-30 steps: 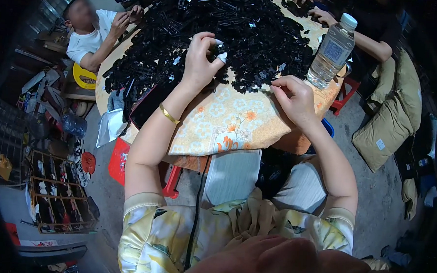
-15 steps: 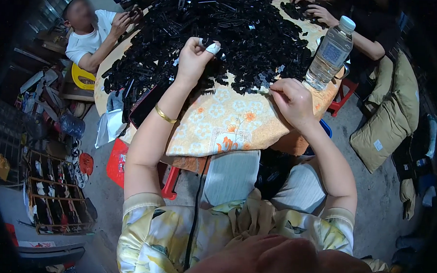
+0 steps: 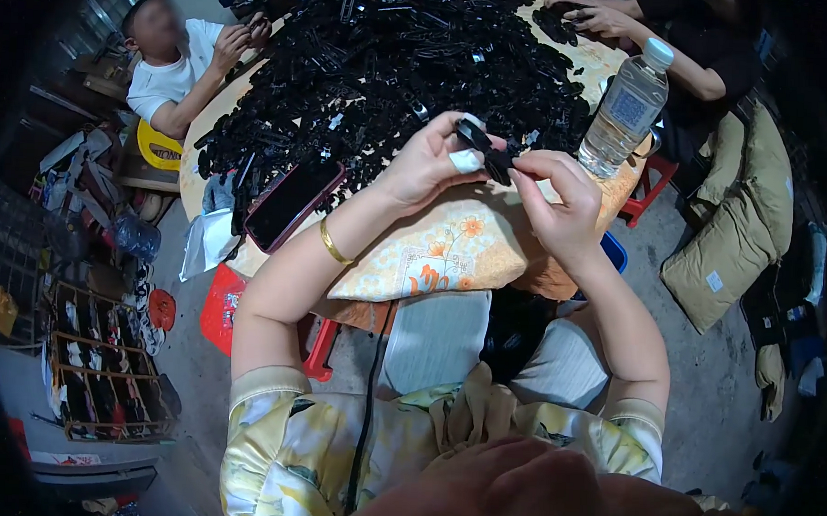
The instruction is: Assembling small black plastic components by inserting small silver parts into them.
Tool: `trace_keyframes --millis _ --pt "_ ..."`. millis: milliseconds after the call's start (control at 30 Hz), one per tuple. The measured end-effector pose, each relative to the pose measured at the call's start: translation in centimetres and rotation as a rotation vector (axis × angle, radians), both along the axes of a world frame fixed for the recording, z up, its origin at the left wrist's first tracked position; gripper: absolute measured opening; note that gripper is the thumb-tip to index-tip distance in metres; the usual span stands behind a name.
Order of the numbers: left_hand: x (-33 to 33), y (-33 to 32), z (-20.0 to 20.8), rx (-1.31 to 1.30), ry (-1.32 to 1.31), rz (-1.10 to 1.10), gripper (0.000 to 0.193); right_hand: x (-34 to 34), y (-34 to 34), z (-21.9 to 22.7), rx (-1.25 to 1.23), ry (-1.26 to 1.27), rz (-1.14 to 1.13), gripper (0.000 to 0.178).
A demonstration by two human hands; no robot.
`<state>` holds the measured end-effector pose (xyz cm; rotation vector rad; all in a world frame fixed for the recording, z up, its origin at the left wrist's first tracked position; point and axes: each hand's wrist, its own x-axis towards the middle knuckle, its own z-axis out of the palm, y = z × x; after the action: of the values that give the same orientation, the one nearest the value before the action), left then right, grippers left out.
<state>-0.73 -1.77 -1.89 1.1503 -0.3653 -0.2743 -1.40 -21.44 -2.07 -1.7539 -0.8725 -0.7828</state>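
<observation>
My left hand (image 3: pixel 429 166) is closed around a small black plastic piece (image 3: pixel 497 166), its wrist wearing a gold bangle. White wrapping covers the left thumb, and a dark band sits around one finger. Close by on the right, my right hand (image 3: pixel 564 202) pinches thumb and forefinger together at the black piece's end. What those fingertips hold is too small to make out. Beyond both hands spreads a big heap of black plastic pieces (image 3: pixel 367 62) on a table with a flowered cloth (image 3: pixel 461 225).
A clear water bottle (image 3: pixel 627 110) stands right of the heap. To the left lie a phone (image 3: pixel 296 202) and a white sheet (image 3: pixel 208 242). One person (image 3: pixel 175 63) sits at the far left; another person's hands (image 3: pixel 601 19) work at the far right. Tan sacks (image 3: pixel 724 235) lie on the floor.
My left hand has moved right and nearer from the heap, bringing the black piece to my right hand. The phone is now uncovered. My right hand has barely shifted.
</observation>
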Motion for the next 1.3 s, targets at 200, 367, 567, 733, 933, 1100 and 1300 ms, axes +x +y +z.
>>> trace_keyframes --millis 200,367,567,733,933,1100,1300 --pt "-0.3 -1.1 -1.4 0.044 -0.035 0.011 0.033 0.4 0.2 -0.1 -0.061 -0.205 -0.022 0.017" --pt "-0.1 -0.9 -1.2 0.028 -0.018 0.061 0.031 0.3 -0.2 -0.1 -0.208 -0.27 -0.05 0.024" --pt "-0.7 -1.0 -0.8 -0.007 0.028 0.056 0.033 0.0 0.1 0.2 -0.293 -0.33 -0.097 0.026" --pt "-1.2 -1.2 -0.5 0.051 0.015 0.106 0.03 -0.3 0.5 0.1 -0.343 -0.319 -0.06 0.028" --pt "-3.0 -1.6 0.5 0.434 -0.344 0.2 0.029 0.7 -0.5 -1.9 -0.075 0.832 0.319 0.034" --pt "-2.3 -1.6 -0.3 0.297 -0.294 0.026 0.046 0.1 -1.7 -0.3 -0.02 0.96 0.415 0.031" --pt "0.4 0.5 0.9 0.723 -0.576 0.362 0.033 0.7 -7.7 2.1 -0.45 0.998 0.622 0.025"
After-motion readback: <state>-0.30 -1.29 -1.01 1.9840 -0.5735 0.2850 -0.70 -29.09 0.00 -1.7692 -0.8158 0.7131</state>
